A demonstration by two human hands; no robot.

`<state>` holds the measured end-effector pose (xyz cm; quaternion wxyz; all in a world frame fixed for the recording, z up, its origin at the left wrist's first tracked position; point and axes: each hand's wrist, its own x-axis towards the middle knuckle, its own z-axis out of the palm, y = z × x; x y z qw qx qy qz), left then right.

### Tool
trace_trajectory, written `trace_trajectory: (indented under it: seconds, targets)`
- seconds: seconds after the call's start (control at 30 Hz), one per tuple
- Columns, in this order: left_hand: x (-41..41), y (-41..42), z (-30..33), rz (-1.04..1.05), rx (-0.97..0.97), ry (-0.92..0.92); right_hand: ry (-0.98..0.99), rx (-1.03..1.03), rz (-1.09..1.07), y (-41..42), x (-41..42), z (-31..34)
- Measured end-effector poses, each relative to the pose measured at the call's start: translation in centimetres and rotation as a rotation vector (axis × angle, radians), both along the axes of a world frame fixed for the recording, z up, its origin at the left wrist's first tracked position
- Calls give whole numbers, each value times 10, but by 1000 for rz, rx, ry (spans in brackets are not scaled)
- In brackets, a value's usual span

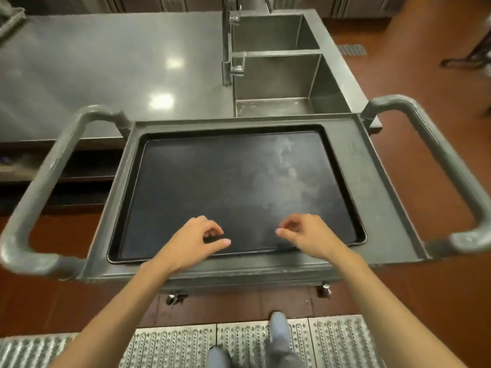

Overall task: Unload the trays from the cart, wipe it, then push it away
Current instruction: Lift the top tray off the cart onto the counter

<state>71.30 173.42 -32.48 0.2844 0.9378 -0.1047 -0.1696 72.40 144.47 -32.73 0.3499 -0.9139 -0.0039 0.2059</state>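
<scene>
Steel cart (382, 208) bearing black tray (233, 187) fronts sink counter (106, 70).

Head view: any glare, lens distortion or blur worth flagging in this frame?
Head view: ceiling-light glare spots on the steel counter; wide-angle bowing bends the cart handles outward; edges soft, both hands and the dark tray reasonably sharp, with a pale smear.

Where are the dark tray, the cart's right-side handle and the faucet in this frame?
dark tray (212, 181): head view, on the bare middle of its flat bottom.
right-side handle (449, 160): head view, on the long grey bar.
faucet (226, 43): head view, on the upright pipe beside the sink basins.
</scene>
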Motion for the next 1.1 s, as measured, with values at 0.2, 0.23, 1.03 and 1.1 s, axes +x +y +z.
trace_trajectory:
  seconds: [0.2,0.23,1.03,1.1]
  targets:
    - [2,14,-31,-226,298,30,-53,-364,287,6,-14,-22]
    - [4,14,-30,-224,288,21,-85,-398,318,7,-12,-22]
    - [-28,9,-27,-275,151,-778,-682,-734,495,16,-16,-22]
    - [-31,5,-22,-279,163,-792,-745,-735,523,13,-13,-19]
